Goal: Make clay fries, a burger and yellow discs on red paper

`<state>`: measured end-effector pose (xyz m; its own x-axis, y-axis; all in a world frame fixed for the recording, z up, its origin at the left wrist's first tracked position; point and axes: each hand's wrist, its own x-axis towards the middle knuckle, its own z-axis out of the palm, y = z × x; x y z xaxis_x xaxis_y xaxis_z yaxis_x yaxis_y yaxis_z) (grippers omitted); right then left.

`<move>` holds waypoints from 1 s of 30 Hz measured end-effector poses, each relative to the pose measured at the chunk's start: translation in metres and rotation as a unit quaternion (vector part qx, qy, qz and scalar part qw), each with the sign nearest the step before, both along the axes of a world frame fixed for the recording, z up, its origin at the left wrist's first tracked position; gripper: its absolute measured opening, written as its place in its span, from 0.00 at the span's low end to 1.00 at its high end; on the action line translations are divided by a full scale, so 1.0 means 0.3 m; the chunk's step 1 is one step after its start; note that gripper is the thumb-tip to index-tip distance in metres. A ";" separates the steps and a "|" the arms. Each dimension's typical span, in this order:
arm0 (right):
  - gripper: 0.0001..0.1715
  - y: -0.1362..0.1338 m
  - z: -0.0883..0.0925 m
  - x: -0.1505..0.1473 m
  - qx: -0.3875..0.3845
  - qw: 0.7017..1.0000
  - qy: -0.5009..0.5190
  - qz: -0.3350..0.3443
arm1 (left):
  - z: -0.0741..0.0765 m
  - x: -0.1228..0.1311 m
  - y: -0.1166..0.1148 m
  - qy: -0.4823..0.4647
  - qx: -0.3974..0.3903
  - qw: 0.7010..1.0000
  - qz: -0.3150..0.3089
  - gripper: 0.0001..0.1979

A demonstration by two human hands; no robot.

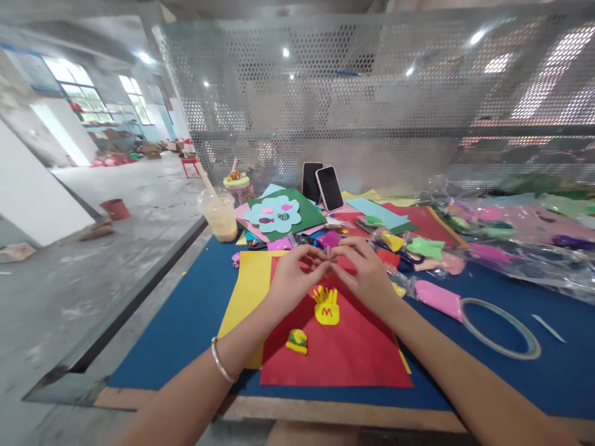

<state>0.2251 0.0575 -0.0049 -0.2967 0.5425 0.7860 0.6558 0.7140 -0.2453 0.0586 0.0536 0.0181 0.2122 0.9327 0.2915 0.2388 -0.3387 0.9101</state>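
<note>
My left hand (297,272) and my right hand (369,275) meet fingertip to fingertip above the far part of a red sheet (344,362). Both are closed in a pinch, and whatever sits between the fingers is too small and covered to make out. Just below them on the red sheet lies a yellow clay fries box (327,314) with a red M and several yellow sticks. Nearer to me and to the left is a small clay burger (297,341) in yellow and green. A yellow sheet (242,303) lies partly under the red one.
A plastic cup with a straw (220,217) stands at the left. Behind my hands are two phones (330,188), a light-blue cloud cutout (274,214) and coloured sheets. To the right lie a pink clay pack (437,295), a tape roll (533,350) and plastic bags (525,248).
</note>
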 end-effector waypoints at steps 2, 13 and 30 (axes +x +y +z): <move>0.04 -0.004 -0.003 -0.006 -0.037 0.999 0.023 0.019 | -0.007 0.000 -0.004 0.022 0.028 0.999 0.005 0.04; 0.15 -0.013 -0.003 -0.002 -0.324 0.919 0.223 0.031 | -0.019 -0.011 0.009 0.112 0.177 0.978 -0.008 0.03; 0.19 0.062 0.021 0.399 -0.386 0.873 -0.179 -0.237 | -0.036 -0.079 0.101 0.129 0.072 0.983 0.105 0.09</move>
